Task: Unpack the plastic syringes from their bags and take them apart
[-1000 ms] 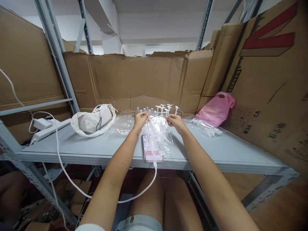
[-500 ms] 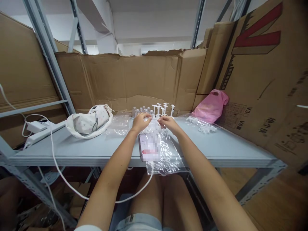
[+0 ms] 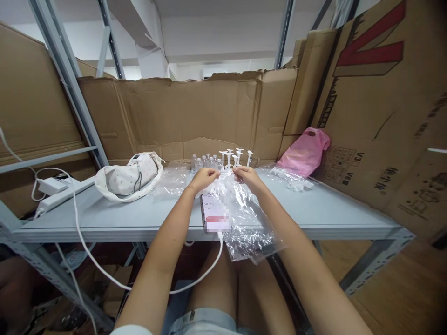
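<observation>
Both hands pinch the upper edge of a clear plastic bag (image 3: pixel 247 228), which hangs down over the table's front edge. My left hand (image 3: pixel 205 179) is closed on the bag's left part, and my right hand (image 3: pixel 245 177) is closed on its right part. Just behind the hands stand several small clear bottles (image 3: pixel 206 162) and several white pump-like pieces (image 3: pixel 238 157). Under the bag's left side lies a phone (image 3: pixel 214 211), its lit screen partly blurred, with a white cable (image 3: pixel 220 246) plugged into its near end.
A white cloth bag (image 3: pixel 129 177) lies at the left, beside a power strip (image 3: pixel 64 190). Towards the right are a pink bag (image 3: pixel 305 153) and small white pieces in clear plastic (image 3: pixel 298 184). Cardboard (image 3: pixel 195 111) walls the back of the table (image 3: pixel 335 209).
The clear bag has shifted right and swung out towards the right forearm, showing more of the phone. My left hand's fingers have drawn closer together.
</observation>
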Tool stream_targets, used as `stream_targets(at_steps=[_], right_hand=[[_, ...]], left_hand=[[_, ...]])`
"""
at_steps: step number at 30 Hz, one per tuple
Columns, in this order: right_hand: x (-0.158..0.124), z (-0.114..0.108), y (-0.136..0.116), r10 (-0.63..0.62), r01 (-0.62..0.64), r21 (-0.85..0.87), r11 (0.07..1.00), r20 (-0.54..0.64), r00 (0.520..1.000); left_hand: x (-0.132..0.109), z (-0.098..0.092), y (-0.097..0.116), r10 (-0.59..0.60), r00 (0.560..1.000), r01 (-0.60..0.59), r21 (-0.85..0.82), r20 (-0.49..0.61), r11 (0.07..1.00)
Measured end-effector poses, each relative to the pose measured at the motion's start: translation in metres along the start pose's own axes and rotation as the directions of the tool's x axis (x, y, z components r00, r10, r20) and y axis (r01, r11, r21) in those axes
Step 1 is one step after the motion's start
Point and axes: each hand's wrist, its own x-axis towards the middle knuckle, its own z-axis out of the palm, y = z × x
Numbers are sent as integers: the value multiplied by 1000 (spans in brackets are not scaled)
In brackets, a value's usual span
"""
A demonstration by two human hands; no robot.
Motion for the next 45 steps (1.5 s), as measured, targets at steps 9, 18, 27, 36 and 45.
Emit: stream_targets(at_steps=[9, 18, 27, 36, 45], right_hand=[[5, -19, 2, 10, 23, 100, 995, -316, 949], [4, -16, 0, -62, 95, 73, 993, -368, 928], [-4, -14, -3, 90, -82, 127, 988, -59, 994], [-1, -12, -2, -19, 59, 138, 989, -271, 962], [-6, -7, -2, -4, 9, 69, 998, -71, 998]], left_hand=[[-4, -8, 1, -24, 924, -13, -93, -380, 996], [-4, 2, 15, -130, 990, 143, -381, 59, 913], [-1, -1, 11, -163, 957, 47, -423, -241, 905], [-3, -4, 14, -163, 979, 104, -392, -122, 914], [-2, -6, 8, -185, 960, 87, -404, -210, 910]])
